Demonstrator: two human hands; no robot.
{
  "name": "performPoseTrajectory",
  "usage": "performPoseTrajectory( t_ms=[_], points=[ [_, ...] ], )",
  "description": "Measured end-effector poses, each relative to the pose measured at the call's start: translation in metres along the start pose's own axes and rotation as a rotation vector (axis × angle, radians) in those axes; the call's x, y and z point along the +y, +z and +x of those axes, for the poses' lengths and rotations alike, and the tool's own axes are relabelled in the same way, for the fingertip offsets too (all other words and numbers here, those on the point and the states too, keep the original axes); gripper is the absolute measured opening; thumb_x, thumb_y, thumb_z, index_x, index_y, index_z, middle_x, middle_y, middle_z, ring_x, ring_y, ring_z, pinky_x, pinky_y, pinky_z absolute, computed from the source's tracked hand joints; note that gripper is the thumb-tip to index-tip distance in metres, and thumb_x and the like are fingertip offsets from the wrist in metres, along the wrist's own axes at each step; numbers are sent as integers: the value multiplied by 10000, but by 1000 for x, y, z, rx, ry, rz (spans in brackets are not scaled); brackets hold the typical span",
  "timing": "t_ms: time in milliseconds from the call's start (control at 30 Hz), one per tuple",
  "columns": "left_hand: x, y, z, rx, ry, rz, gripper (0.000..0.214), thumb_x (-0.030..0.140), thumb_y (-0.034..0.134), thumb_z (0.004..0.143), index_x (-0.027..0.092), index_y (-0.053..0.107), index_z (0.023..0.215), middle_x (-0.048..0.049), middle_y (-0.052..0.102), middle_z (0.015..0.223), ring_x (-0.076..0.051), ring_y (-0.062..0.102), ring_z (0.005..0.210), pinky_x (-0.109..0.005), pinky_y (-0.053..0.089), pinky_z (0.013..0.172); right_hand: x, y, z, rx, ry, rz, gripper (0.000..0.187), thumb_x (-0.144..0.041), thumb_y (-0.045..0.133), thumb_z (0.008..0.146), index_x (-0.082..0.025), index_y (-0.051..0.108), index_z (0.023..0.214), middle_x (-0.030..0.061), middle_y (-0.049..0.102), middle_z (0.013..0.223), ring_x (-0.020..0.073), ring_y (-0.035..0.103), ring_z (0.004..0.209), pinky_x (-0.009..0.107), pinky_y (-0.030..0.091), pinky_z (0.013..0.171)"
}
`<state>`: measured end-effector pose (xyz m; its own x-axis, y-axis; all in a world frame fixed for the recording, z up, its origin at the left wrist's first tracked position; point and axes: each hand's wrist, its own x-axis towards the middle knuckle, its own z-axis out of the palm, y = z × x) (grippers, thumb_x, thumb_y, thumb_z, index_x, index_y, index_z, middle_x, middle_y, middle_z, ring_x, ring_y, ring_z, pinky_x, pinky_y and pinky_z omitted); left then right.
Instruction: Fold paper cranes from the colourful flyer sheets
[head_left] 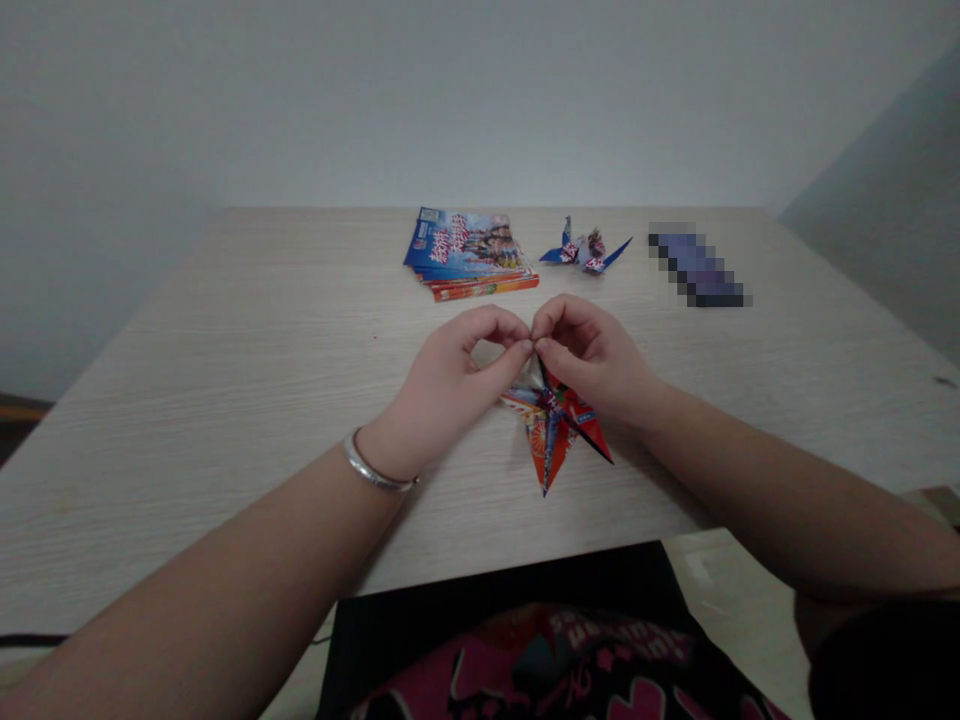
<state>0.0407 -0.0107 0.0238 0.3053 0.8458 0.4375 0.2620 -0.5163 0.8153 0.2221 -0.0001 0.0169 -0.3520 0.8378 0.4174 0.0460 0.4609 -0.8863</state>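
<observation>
Head view, folded paper star (pixel 553 410), sharp-pointed, printed red, orange, blue

One head-worn view from near above the table (pixel 225 350), forward and down.

The star (pixel 552 415) is paper (probably glossy), the bracelet (pixel 366 470) shiny metal, the tabletop (pixel 262 350) matt and wood-grained.

Two hands (pixel 450 375) (pixel 604 360), one paper star (pixel 551 440), one paper crane (pixel 581 256), one leaflet stack (pixel 469 245), one bracelet (pixel 367 468)
</observation>
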Motion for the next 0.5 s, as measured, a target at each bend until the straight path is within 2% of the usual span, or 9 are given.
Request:
performPoseTrajectory(
  t_ms=[200, 500],
  points=[
    [-2, 0, 2, -45, -63, -144, 64, 241, 643, 880, 202, 660, 832, -21, 696, 861, -160, 639, 815, -295, 521, 747, 0, -6, -1, -44, 82, 71, 142, -257, 702, 811, -225, 565, 810, -60, 529, 713, 97, 456, 626, 258, 413, 605],
    [-3, -2, 3, -150, -137, -268, 118, 267, 633, 896, 211, 639, 793, 17, 602, 774, -134, 561, 707, -274, 485, 678, 6, -8, 2, -110, 208, 236, 378, -547, 793, 795, -227, 593, 794, -43, 565, 728, 111, 479, 655, 255, 424, 599]
  ],
)
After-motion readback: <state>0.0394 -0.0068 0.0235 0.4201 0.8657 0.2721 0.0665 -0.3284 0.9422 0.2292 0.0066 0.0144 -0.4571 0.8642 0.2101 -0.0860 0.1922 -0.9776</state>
